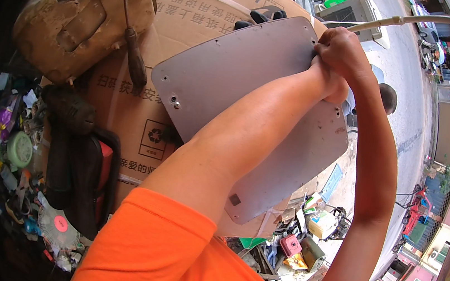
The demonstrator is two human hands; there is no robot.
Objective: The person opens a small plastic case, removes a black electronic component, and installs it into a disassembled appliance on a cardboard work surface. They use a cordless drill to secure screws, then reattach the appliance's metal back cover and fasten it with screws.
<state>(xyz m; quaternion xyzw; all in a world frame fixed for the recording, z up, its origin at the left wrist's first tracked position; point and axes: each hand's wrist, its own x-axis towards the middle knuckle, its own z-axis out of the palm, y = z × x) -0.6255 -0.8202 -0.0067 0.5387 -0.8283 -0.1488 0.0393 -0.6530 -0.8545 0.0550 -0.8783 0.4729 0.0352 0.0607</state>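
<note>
A grey flat panel [232,79] with rounded corners and small holes along its edges lies tilted over a large cardboard box [199,30]. My left arm reaches across it to its far right edge. There my left hand [336,91] is mostly hidden behind my right wrist, and its fingers do not show. My right hand [342,49] is closed at the panel's upper right corner, with what it grips, if anything, hidden. Close beyond it a pale jointed pole [402,21] runs off to the right.
A dirty brown moulded part [82,22] and a dark handle on a thin rod [135,57] stand at the left. Below is a black-and-red bag-like thing [101,164]. Scrap [19,149] piles up at left and lower right [291,244]. Another person's head [388,99] shows beyond my hands.
</note>
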